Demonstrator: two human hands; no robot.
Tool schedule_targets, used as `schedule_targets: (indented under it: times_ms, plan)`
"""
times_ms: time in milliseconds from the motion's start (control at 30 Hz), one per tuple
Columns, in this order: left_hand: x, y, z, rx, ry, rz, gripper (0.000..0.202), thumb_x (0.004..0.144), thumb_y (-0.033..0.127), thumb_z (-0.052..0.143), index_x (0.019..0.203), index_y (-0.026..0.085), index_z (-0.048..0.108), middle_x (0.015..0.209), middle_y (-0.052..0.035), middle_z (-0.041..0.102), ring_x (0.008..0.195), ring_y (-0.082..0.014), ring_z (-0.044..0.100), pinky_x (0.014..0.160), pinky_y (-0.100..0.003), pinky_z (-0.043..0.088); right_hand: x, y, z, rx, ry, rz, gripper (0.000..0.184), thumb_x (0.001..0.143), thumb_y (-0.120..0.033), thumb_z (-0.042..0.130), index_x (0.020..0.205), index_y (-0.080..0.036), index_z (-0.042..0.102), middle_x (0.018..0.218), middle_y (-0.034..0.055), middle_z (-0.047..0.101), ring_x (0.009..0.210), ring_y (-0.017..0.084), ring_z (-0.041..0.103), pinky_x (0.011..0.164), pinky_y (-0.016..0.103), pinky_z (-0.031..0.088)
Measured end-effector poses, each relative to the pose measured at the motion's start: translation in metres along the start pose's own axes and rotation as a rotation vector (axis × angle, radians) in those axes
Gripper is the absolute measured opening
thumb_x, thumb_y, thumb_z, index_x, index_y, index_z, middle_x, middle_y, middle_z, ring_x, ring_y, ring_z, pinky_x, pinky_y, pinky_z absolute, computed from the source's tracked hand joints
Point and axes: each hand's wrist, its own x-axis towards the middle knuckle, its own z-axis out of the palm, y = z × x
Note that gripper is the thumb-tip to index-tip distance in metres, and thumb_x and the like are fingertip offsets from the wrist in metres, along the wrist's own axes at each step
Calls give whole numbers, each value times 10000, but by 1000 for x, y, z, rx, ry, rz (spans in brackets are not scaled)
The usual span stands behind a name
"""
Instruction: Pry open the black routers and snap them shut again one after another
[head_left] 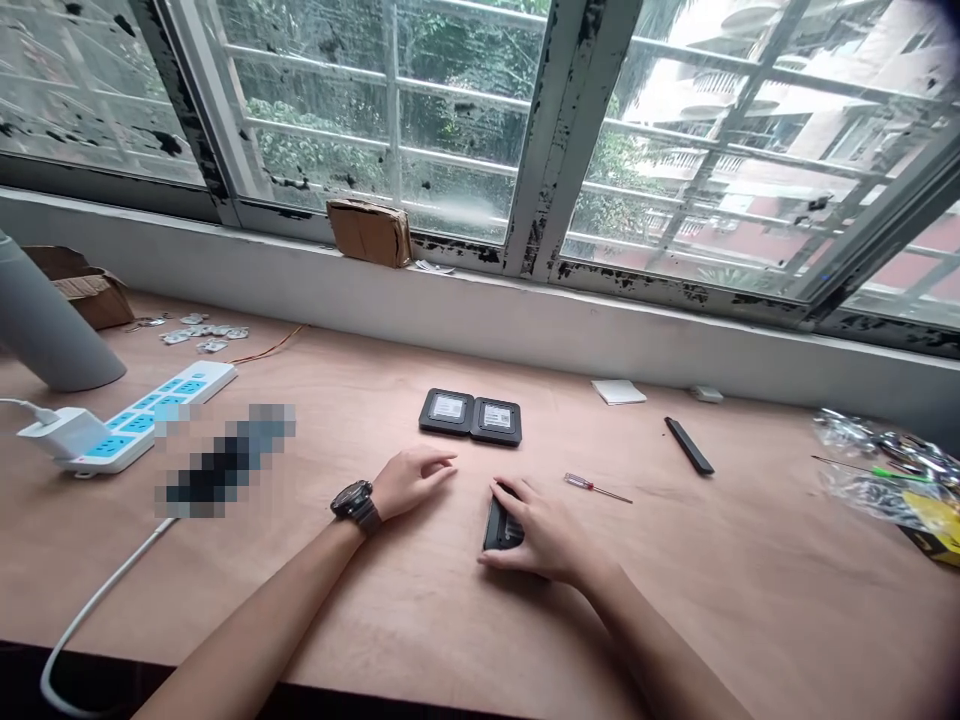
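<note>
Black plastic case [498,528] under the right hand [546,532], near the front of the plywood tabletop [720,590], gripped from above, with fingers [529,503] curled over it and the thumb low against its near end. Left hand [411,482] open and relaxed on the wood, holding nothing, with a wristwatch [352,498] on that wrist. Just ahead of both hands, two square black cases [470,417] with white labels, side by side and touching. To the right, a small red-handled screwdriver [592,487] and a black strip [688,445]; nearer the back edge, a white notepad [618,392] and a small white block [706,394]. At the right edge, a crumpled clear plastic bag [877,470]. Toward the left, a blue-and-white power strip [131,425] with a white charger [60,432], small metal pieces [199,335], a cardboard box [82,290] and a pixelated blur [225,460] hiding something. Beyond the back edge, a white sill [480,320] below a window frame [570,100] with peeling black paint, a cardboard packet [369,232] on the ledge, and trees and a pink building outside.
</note>
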Motion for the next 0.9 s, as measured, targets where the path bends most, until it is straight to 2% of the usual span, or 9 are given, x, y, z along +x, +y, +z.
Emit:
schedule_targets:
  times_ms: [367, 700, 900]
  plan:
    - [-3, -1, 0, -27, 28, -18, 397, 948, 488, 600, 1201, 219, 745, 1151, -81, 768, 1030, -261, 729, 909, -357, 568, -3, -4, -4, -33, 28, 0, 891, 752, -751, 698, 1431, -194, 551, 1475, 171, 531, 1310, 396, 514, 1075, 518, 462]
    - [-3, -4, 2, -36, 63, -32, 409, 946, 505, 606, 1189, 207, 746, 1147, -80, 769, 1028, -258, 740, 916, -355, 584, -7, -6, -11, -73, 53, -26, 757, 740, -718, 725, 1282, -195, 649, 1398, 159, 595, 1252, 382, 548, 1027, 495, 487]
    - [-5, -5, 3, -15, 83, -19, 396, 958, 491, 597, 1187, 204, 745, 1146, -74, 770, 1026, -247, 742, 909, -338, 588, -9, -4, -10, -86, 73, -43, 795, 739, -743, 715, 1297, -181, 641, 1407, 168, 590, 1282, 376, 530, 1040, 481, 486]
